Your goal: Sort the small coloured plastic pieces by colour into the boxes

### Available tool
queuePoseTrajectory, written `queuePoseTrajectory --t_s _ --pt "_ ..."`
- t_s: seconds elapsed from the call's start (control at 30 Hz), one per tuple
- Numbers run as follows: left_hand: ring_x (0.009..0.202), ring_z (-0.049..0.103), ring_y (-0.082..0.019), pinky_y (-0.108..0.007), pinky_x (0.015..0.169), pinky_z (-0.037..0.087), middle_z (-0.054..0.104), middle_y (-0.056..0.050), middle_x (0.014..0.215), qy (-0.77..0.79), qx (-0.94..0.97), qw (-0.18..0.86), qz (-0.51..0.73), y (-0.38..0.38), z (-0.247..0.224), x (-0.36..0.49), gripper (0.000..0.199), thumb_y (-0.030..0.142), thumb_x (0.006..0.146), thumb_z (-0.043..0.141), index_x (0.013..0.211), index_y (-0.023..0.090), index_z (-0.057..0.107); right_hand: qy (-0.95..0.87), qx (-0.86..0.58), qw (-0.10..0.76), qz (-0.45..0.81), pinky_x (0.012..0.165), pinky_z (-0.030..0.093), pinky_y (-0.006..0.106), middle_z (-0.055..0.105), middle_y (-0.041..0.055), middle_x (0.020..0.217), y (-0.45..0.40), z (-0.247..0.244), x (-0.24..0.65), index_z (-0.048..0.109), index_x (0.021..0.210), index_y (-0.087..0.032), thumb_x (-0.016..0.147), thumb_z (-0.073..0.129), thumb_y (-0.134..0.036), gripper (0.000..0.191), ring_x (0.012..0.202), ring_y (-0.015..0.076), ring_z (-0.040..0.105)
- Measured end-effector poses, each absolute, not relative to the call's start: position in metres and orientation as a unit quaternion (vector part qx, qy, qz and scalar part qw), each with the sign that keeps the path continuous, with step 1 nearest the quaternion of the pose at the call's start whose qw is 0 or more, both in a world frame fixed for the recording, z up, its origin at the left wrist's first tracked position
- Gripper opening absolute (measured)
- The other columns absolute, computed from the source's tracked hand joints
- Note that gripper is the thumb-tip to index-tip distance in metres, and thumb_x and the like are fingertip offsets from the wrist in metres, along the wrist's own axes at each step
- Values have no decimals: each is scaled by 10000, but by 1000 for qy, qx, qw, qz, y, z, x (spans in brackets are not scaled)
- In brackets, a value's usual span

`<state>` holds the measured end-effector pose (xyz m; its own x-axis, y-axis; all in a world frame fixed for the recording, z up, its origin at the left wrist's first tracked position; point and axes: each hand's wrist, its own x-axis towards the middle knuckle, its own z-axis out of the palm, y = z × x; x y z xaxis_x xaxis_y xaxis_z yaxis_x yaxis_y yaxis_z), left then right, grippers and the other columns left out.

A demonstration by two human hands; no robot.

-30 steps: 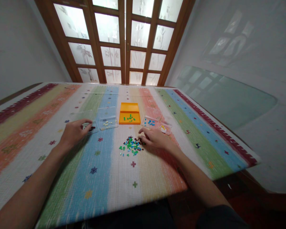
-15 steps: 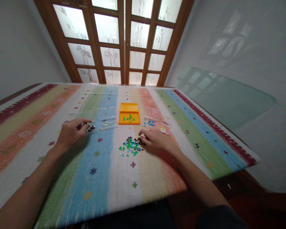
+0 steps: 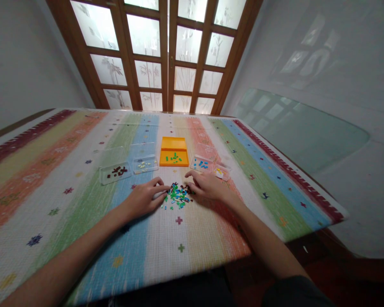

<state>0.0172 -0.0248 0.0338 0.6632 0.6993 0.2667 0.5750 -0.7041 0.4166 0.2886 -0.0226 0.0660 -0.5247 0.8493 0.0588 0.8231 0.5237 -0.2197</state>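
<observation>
A mixed pile of tiny green, blue, brown and pale pieces (image 3: 179, 195) lies on the striped cloth. My left hand (image 3: 147, 196) is at the pile's left edge, its fingers bent with the tips close together; whatever is between them is too small to make out. On the pile's right side, my right hand (image 3: 206, 186) has its thumb and fingertips at the brown pieces, with the index finger raised apart. Behind the hands, an open orange box (image 3: 174, 164) holds several green pieces. Brown pieces lie in a clear box (image 3: 104, 180) at the left.
Another clear box (image 3: 145, 171) holds pale pieces, left of the orange one. To the right stand a clear box with blue pieces (image 3: 201, 164) and one with yellow pieces (image 3: 224, 175). The table's near edge runs below my forearms.
My left hand has moved right and nearer, from the clear box with brown pieces to the pile's left edge. My right hand has stayed almost in place.
</observation>
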Motion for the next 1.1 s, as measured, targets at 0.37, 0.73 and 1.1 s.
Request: queuePoseTrajectory --t_s 0.37,0.73,1.1 --pt "725 608 -157 -308 733 500 686 -59 926 363 876 225 226 -23 43 16 214 279 935 521 963 195 716 -872 -477 66 92 699 382 296 754 96 921 -24 69 288 606 1192 -174 1004 465 -287 261 772 204 640" --pt "522 552 -134 -262 571 474 662 -1 635 473 806 183 304 -8 70 -23 231 400 817 610 868 204 721 -875 -472 50 91 721 393 305 755 97 952 -23 71 291 643 1132 -187 989 453 -261 249 809 207 648" --pt "651 654 -209 -334 727 498 731 -35 749 594 736 46 320 12 76 -72 266 460 791 591 804 234 731 -876 -470 63 91 727 414 308 760 96 958 -23 72 291 639 1174 -185 975 463 -234 271 823 212 661"
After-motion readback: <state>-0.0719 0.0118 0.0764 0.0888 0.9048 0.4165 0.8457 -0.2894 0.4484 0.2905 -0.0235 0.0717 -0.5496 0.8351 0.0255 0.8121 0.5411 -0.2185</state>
